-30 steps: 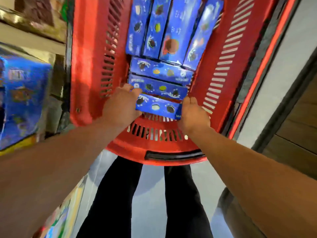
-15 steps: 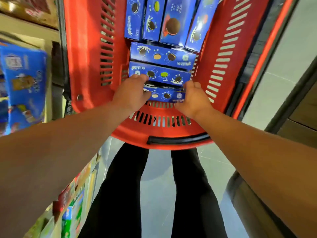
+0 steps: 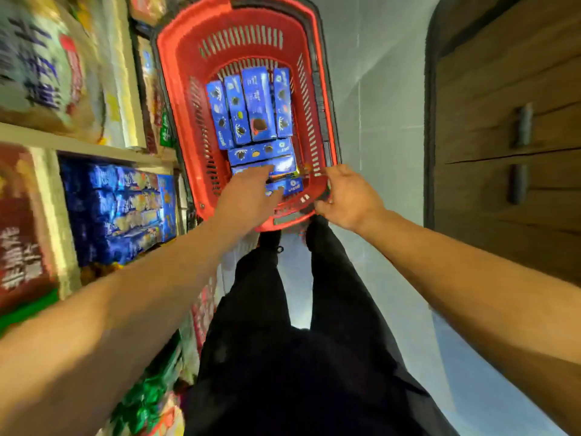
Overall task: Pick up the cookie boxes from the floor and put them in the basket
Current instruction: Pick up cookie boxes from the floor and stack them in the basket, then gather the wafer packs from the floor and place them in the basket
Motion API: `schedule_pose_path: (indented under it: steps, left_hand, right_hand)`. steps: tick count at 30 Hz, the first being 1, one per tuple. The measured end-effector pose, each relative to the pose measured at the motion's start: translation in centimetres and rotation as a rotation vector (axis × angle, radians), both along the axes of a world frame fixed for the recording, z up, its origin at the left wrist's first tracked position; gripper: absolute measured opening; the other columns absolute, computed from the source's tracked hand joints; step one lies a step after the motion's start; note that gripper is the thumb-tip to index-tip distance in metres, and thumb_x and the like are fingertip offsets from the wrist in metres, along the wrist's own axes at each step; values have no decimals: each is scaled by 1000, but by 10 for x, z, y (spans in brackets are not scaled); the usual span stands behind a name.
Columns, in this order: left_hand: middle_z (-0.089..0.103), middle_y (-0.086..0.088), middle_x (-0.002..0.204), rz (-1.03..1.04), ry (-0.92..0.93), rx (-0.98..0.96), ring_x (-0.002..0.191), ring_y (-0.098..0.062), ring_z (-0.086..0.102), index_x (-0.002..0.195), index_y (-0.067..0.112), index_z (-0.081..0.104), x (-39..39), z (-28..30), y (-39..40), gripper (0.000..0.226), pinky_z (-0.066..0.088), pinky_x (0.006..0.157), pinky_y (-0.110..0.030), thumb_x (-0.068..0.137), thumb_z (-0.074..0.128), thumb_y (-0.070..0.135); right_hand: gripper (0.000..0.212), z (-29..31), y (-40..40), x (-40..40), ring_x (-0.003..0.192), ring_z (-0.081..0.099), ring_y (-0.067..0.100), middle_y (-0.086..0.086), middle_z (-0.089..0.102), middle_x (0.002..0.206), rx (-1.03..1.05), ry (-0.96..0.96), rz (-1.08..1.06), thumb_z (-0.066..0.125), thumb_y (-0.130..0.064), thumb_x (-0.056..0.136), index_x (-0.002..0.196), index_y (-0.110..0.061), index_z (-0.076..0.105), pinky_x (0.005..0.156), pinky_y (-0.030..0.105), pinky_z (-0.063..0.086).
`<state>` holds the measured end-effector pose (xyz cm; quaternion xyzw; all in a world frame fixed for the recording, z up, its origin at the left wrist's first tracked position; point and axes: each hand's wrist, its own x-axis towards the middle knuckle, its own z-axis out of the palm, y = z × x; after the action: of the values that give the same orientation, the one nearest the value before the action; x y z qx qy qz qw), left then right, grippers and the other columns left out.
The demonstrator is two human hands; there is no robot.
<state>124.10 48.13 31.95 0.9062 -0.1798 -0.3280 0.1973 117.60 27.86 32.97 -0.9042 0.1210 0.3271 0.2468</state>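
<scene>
Seven blue cardboard cookie boxes (image 3: pixel 258 103) lie inside the red slotted plastic shopping basket (image 3: pixel 176 89), which stands on the pale tiled floor (image 3: pixel 377 121). Four boxes lie side by side lengthwise across the far part of the stack; three more lie crosswise nearer the person, one behind the other, the nearest one (image 3: pixel 287 186) against the basket's near wall.

Left hand (image 3: pixel 248 193) reaches over the near rim, its fingers stretched out flat and released, lying over the two nearest crosswise boxes; blur makes it impossible to tell whether they press down or just hover. Right hand (image 3: pixel 349 196) is at the basket's near right corner, fingers loosely spread and grasping nothing, the fingertips just beside the rim.

Legs in black trousers (image 3: pixel 314 309) stand right behind the basket. On the left, store shelves (image 3: pixel 78 143) carry blurred goods, among them a stack of blue snack packets (image 3: pixel 125 206) and red-and-white bags. On the right stands a dark brown wooden cabinet (image 3: pixel 503 136) with two dark vertical handles.
</scene>
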Motion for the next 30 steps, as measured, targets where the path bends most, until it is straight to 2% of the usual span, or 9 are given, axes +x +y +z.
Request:
schedule_pose_path:
  steps: [6, 9, 11, 13, 15, 19, 22, 27, 30]
  left_hand:
    - [58, -17, 130, -333, -82, -131, 120, -34, 53, 132, 8, 53, -22, 86, -30, 54, 40, 101, -39, 87, 62, 35]
    - [62, -16, 124, -513, -105, -189, 115, -32, 58, 126, 7, 58, -42, 113, -51, 65, 43, 100, -39, 77, 48, 49]
    - [56, -16, 135, -705, -123, -184, 125, -31, 52, 135, 8, 51, -60, 124, -72, 78, 37, 108, -38, 74, 41, 56]
    - [45, -15, 146, -888, -113, -157, 135, -28, 41, 143, 11, 41, -88, 137, -95, 81, 28, 113, -34, 76, 41, 57]
    - [38, -13, 151, -1005, -115, -164, 140, -27, 34, 147, 16, 35, -119, 148, -115, 82, 27, 115, -36, 77, 44, 57]
    - [34, -11, 153, -1241, -146, -201, 140, -28, 34, 148, 21, 31, -206, 161, -152, 86, 31, 114, -41, 75, 40, 65]
    - [34, -9, 154, -1385, -152, -244, 140, -27, 33, 149, 21, 31, -290, 171, -171, 81, 28, 116, -38, 80, 50, 60]
    - [35, -7, 153, -1514, -201, -296, 140, -23, 34, 148, 20, 33, -415, 182, -178, 73, 24, 114, -30, 87, 60, 49]
    - [35, -5, 153, -1586, -222, -297, 139, -24, 36, 148, 22, 32, -488, 185, -179, 74, 28, 113, -34, 86, 58, 52]
  right_hand:
    - [71, 75, 3, -92, 126, 46, 39, 17, 45, 141, -116, -13, -282, 65, -41, 84, 143, -11, 39, 104, 45, 41]
    - [77, 102, 6, -149, 131, 39, 37, 11, 35, 149, -144, 20, -457, 64, -47, 86, 148, -15, 32, 106, 46, 40]
    - [76, 118, 9, -191, 131, 39, 36, 9, 34, 150, -164, 19, -579, 62, -48, 86, 148, -17, 30, 105, 47, 41]
    - [77, 132, 12, -237, 133, 39, 34, 8, 36, 150, -196, 7, -711, 62, -49, 86, 149, -16, 31, 106, 44, 40]
    - [78, 142, 19, -282, 134, 39, 32, 8, 37, 150, -222, -13, -842, 62, -50, 85, 149, -15, 32, 108, 40, 38]
    - [79, 158, 45, -377, 135, 39, 30, 8, 38, 150, -258, -45, -1125, 63, -52, 84, 148, -16, 35, 109, 38, 35]
    - [79, 163, 71, -456, 136, 38, 30, 8, 38, 151, -293, -43, -1320, 64, -51, 83, 148, -16, 36, 110, 36, 33]
    - [78, 162, 109, -570, 140, 34, 28, 5, 33, 154, -309, -51, -1545, 63, -52, 85, 149, -20, 33, 111, 37, 32]
    - [78, 161, 131, -639, 139, 35, 29, 5, 34, 154, -312, -47, -1655, 64, -52, 85, 149, -19, 34, 110, 39, 33]
